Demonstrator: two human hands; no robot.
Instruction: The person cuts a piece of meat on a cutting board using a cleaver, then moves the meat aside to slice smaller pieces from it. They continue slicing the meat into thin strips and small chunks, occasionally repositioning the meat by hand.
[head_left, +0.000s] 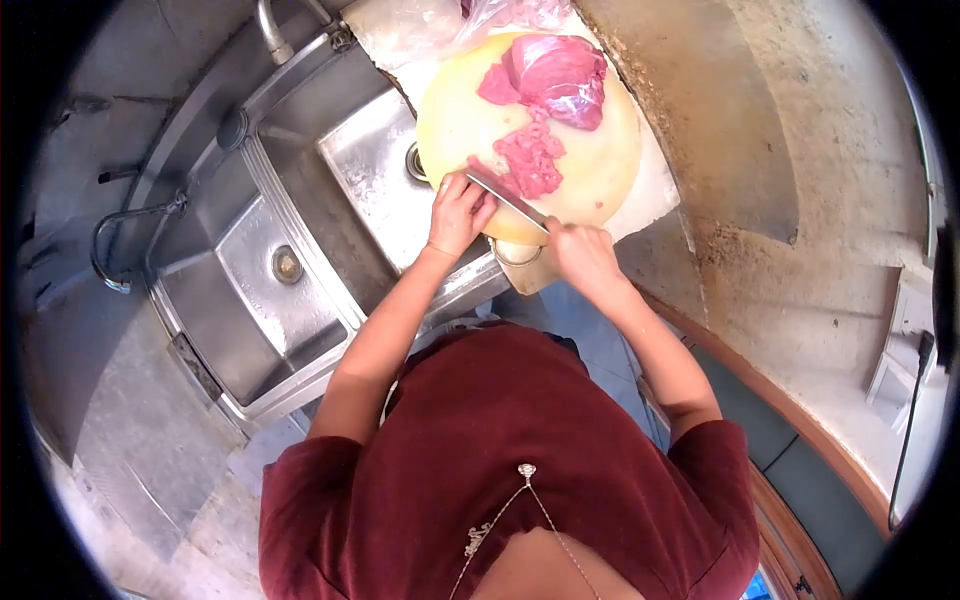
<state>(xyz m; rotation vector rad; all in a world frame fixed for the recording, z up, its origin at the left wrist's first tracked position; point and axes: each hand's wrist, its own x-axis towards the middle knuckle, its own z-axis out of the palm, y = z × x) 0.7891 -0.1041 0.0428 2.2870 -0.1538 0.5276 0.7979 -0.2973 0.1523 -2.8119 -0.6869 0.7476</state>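
My right hand (583, 258) is closed around the handle of a knife (508, 199), whose blade slants up and left across the near side of a round yellow cutting board (615, 165). Beside the blade tip, my left hand (460, 212) has its fingers bent down on a piece of raw meat, mostly hidden under them. Just beyond the blade lies a heap of cut meat pieces (532, 160). A large glossy chunk of raw meat (565, 78) rests at the far side of the board.
Left of the board is a steel double sink (300, 190) with a curved faucet (110, 245). A clear plastic bag (450, 30) lies behind the board. A stained worktop (720, 130) extends to the right. A metal ring handle (515, 255) hangs at the board's near edge.
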